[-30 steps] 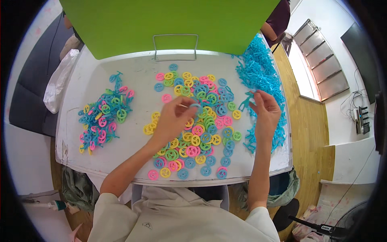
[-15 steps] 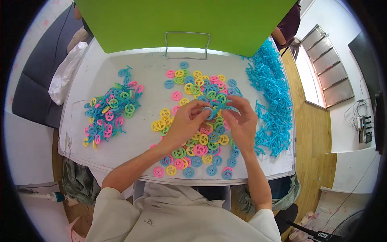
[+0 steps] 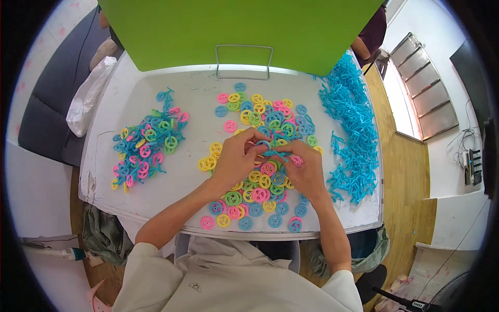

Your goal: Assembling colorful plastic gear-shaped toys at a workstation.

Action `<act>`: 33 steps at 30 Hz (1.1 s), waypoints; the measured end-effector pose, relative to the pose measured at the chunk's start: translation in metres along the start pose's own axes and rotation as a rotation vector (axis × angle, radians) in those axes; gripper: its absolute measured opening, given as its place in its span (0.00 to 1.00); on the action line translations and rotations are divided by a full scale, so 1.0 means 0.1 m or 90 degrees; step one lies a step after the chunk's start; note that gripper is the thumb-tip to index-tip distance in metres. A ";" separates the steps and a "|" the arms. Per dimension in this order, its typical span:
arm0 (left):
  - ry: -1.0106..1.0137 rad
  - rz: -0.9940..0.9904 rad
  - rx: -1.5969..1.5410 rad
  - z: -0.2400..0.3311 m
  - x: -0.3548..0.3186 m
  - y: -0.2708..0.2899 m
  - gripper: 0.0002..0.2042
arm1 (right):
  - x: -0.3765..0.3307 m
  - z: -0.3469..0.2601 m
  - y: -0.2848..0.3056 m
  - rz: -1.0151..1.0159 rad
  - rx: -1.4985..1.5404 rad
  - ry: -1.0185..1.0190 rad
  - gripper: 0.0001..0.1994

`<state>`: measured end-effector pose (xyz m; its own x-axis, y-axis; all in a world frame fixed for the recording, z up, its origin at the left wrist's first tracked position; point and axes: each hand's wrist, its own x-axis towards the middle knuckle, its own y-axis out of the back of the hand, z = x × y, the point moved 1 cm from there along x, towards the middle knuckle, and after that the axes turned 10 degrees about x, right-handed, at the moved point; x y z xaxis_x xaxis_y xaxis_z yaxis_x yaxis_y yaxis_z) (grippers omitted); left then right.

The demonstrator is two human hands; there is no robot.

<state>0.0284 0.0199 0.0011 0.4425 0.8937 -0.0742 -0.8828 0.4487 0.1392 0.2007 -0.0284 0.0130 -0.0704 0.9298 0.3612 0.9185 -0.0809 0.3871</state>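
Together, the left hand [image 3: 240,156] and right hand [image 3: 306,169] pinch a blue ring [image 3: 263,145] and blue stick [image 3: 278,154] over the counter [image 3: 197,93] middle, both likely light, stiff plastic best gripped by the edges.

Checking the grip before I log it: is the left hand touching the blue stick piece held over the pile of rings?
Touching. The head view shows the left hand fingers closed on the blue stick piece, no gap.
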 end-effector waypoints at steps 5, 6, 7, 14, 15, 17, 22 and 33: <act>-0.109 0.095 0.154 -0.01 -0.02 -0.01 0.09 | -0.04 0.13 -0.06 0.003 0.137 -0.152 0.06; -0.109 0.095 0.154 -0.01 -0.03 -0.02 0.09 | -0.05 0.17 -0.07 0.000 0.217 -0.202 0.05; -0.101 0.100 0.167 0.00 -0.04 -0.04 0.10 | -0.05 0.20 -0.07 0.001 0.218 -0.202 0.05; -0.134 0.106 0.208 0.09 -0.12 -0.09 0.15 | -0.02 0.11 -0.10 0.107 0.431 -0.266 0.07; -0.134 0.105 0.208 0.10 -0.12 -0.11 0.15 | -0.02 0.11 -0.11 0.127 0.448 -0.267 0.07; -0.131 0.105 0.055 0.10 -0.11 -0.16 0.14 | -0.03 0.13 -0.06 0.110 0.352 -0.255 0.08; -0.055 0.054 -0.109 0.08 -0.07 -0.10 0.11 | 0.00 0.09 0.02 0.129 0.243 -0.175 0.08; -0.048 0.067 -0.027 0.03 -0.04 -0.03 0.10 | -0.01 0.06 0.00 0.093 0.111 -0.170 0.09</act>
<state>0.0300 0.0151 0.0039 0.3568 0.9341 0.0132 -0.9300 0.3538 0.0998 0.2031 -0.0276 0.0079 0.1499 0.9759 0.1588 0.9657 -0.1789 0.1880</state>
